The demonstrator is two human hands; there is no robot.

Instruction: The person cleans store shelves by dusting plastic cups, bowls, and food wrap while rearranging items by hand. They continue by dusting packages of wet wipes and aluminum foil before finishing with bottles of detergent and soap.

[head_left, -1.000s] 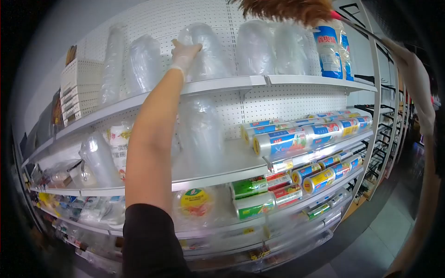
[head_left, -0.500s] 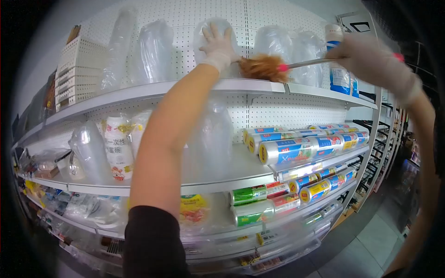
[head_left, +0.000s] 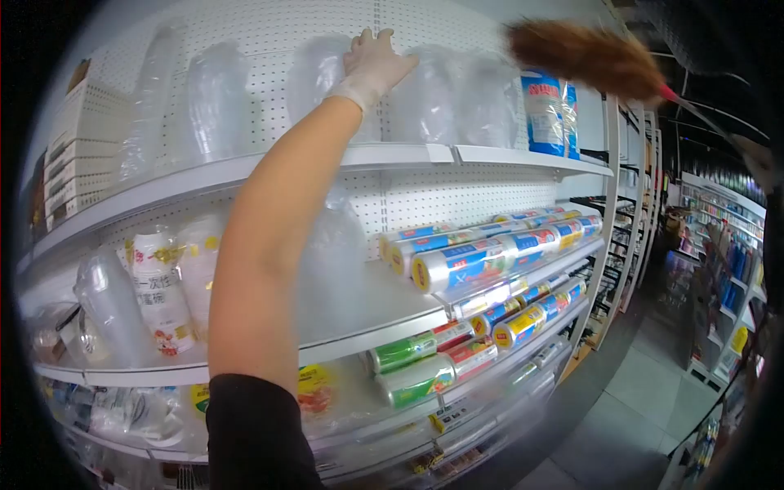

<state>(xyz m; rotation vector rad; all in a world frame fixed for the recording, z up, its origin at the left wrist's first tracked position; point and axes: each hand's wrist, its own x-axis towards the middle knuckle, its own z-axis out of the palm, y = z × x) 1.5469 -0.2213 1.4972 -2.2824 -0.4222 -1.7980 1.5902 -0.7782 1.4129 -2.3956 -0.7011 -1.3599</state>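
Note:
My left hand (head_left: 376, 69), in a pale glove, is raised over the top shelf (head_left: 392, 155) with its fingers spread. It is between wrapped stacks of clear plastic containers, nearest to the stack (head_left: 426, 96) on its right. At the upper right, a brown fluffy duster (head_left: 581, 59) is in the air above blue-and-white packages (head_left: 544, 114). My right hand (head_left: 755, 163) is a blur at the right edge, at the duster's handle; its fingers cannot be made out.
Plastic-wrap rolls (head_left: 474, 265) lie on the middle shelf, with wrapped bowls (head_left: 161, 290) at its left. White baskets (head_left: 86, 151) are stacked at the upper left. A tiled aisle (head_left: 645, 380) runs along the right, past another stocked shelf (head_left: 735, 269).
The view has turned to the right. The duster has risen from the top shelf and moved right, above the blue packages. My left hand has shifted right along the stacks.

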